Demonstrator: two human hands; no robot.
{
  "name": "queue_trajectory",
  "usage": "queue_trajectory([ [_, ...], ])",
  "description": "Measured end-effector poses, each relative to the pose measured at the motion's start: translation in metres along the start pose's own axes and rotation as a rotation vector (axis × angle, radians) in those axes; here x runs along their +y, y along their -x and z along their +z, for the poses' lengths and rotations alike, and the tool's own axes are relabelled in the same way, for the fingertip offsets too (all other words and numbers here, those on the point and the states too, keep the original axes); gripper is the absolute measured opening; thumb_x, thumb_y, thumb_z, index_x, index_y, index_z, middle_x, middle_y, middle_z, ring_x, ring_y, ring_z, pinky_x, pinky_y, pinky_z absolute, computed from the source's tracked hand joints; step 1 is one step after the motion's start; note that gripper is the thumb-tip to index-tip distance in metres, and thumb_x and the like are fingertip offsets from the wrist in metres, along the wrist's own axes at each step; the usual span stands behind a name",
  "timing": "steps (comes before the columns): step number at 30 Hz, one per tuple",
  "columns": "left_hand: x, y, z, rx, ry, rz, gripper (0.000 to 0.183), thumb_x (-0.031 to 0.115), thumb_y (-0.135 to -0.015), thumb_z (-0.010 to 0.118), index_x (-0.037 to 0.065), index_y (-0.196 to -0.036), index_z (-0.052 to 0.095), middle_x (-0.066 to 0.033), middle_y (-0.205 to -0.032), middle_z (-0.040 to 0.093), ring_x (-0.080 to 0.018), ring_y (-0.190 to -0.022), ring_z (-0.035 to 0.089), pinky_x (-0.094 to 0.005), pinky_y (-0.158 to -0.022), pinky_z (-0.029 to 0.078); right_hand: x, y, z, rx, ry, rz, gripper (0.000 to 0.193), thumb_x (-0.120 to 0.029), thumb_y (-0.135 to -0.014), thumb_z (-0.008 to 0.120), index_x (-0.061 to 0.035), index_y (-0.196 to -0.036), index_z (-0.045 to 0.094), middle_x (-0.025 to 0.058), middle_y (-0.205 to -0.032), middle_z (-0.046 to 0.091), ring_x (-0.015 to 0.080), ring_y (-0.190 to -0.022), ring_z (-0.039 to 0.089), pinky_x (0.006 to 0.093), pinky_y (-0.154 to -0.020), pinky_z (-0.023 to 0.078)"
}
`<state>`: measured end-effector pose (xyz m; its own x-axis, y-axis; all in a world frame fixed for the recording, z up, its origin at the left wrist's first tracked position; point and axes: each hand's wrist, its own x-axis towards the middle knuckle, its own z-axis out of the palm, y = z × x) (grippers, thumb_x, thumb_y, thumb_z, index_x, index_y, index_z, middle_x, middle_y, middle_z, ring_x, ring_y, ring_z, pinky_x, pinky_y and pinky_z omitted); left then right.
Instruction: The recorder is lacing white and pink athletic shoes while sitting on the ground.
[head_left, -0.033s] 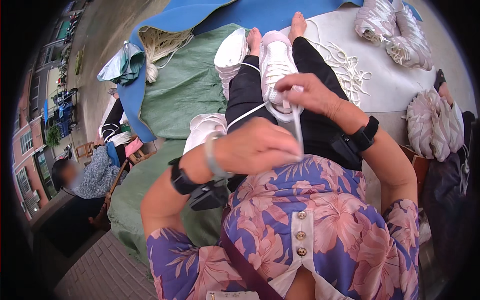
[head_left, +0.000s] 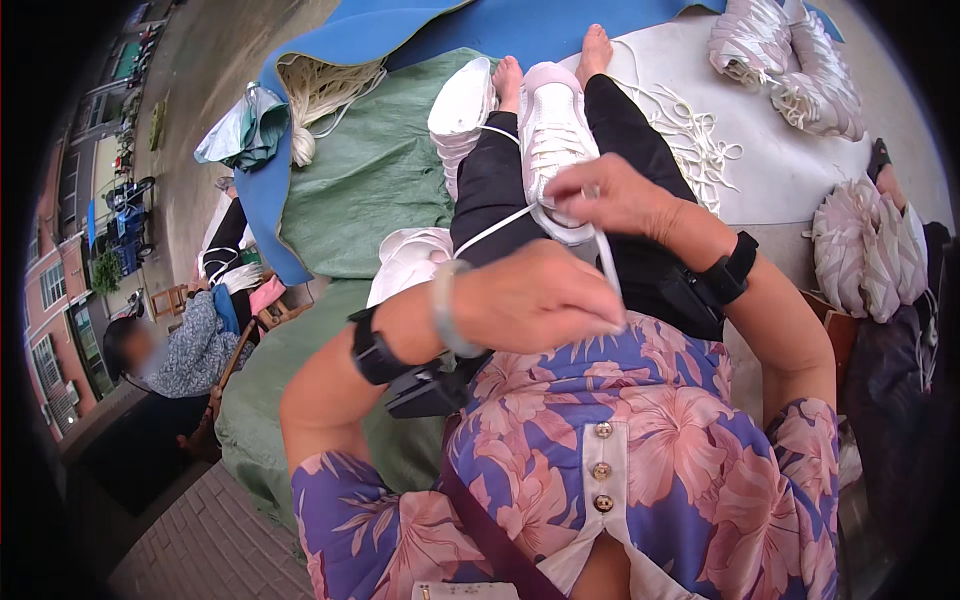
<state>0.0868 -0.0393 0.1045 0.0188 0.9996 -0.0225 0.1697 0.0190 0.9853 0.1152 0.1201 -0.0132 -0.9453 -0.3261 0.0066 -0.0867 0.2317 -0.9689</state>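
Observation:
A white shoe upper [head_left: 553,115], partly laced, lies between my legs with its toe pointing away from me. My left hand [head_left: 540,300] pinches a white shoelace [head_left: 608,262], drawn toward my belly and stretched up to the shoe. Over the shoe's near end, my right hand [head_left: 620,200] has its fingers curled; what they grip there is hidden. A second lace end runs from the shoe's left side down across my left thigh. On my left, a stack of white shoe uppers [head_left: 462,105] stands beside my leg, and more white uppers [head_left: 410,255] sit nearer.
Loose white laces [head_left: 690,135] lie right of my legs on a pale sheet. A lace bundle [head_left: 325,85] rests on the blue mat [head_left: 290,220] beside a green cloth [head_left: 370,190]. Bundled uppers [head_left: 870,250] stand at right. Another person [head_left: 190,340] sits at left.
My left hand has shifted right and slightly down with the lace. My right hand has moved a little toward me at the shoe's near end.

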Motion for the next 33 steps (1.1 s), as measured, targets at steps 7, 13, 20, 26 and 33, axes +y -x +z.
queue_trajectory([
  [7,-0.017,-0.044,0.03,-0.295,-0.156,-0.038,0.011,0.014,-0.076,0.054,0.003,-0.074,0.054,-0.0138,-0.064,0.054,-0.0331,-0.061,0.054,-0.0394,-0.054,0.041,-0.001,0.021,0.015,-0.422,1.213,0.226,0.013,-0.016,-0.073,0.054,-0.0107,-0.073,0.066,0.0082,-0.075,0.064,0.0208,-0.072,0.063,0.0415,-0.057,0.046],
  [13,-0.023,-0.019,0.029,-0.176,-0.132,-0.061,0.014,0.016,-0.077,0.056,0.004,-0.082,0.051,-0.0122,-0.055,0.048,-0.0332,-0.054,0.051,-0.0399,-0.051,0.038,0.038,0.033,0.001,-0.031,1.045,-0.02,0.011,-0.015,-0.074,0.054,-0.0086,-0.07,0.062,0.0089,-0.073,0.063,0.0228,-0.069,0.061,0.0434,-0.058,0.043],
  [20,0.04,0.064,-0.031,-0.08,-0.068,-0.58,0.041,0.015,-0.071,0.07,0.003,-0.103,0.047,0.0006,-0.049,0.041,-0.0085,-0.041,0.04,-0.0256,-0.041,0.029,0.012,0.048,-0.068,0.342,-0.631,0.441,0.01,-0.015,-0.083,0.055,-0.0056,-0.084,0.057,-0.004,-0.061,0.05,0.0025,-0.051,0.044,0.0159,-0.056,0.043],
  [26,0.032,0.152,-0.048,-0.029,-1.226,-0.875,0.019,0.012,-0.07,0.061,0.004,-0.084,0.05,-0.0149,-0.058,0.056,-0.0348,-0.056,0.056,-0.0434,-0.05,0.042,0.001,0.083,-0.098,0.362,-0.283,0.516,0.015,-0.015,-0.076,0.062,-0.0059,-0.088,0.058,-0.0039,-0.071,0.05,0.0064,-0.069,0.049,0.0229,-0.059,0.042],
  [33,-0.032,0.214,-0.073,0.129,-1.339,-0.849,0.014,0.014,-0.074,0.059,0.005,-0.082,0.051,-0.0138,-0.069,0.058,-0.0328,-0.061,0.057,-0.0426,-0.052,0.043,0.017,0.156,-0.085,0.226,0.74,0.243,0.024,-0.012,-0.073,0.061,-0.0075,-0.095,0.051,0.006,-0.067,0.054,0.0227,-0.059,0.054,0.0314,-0.054,0.042],
])
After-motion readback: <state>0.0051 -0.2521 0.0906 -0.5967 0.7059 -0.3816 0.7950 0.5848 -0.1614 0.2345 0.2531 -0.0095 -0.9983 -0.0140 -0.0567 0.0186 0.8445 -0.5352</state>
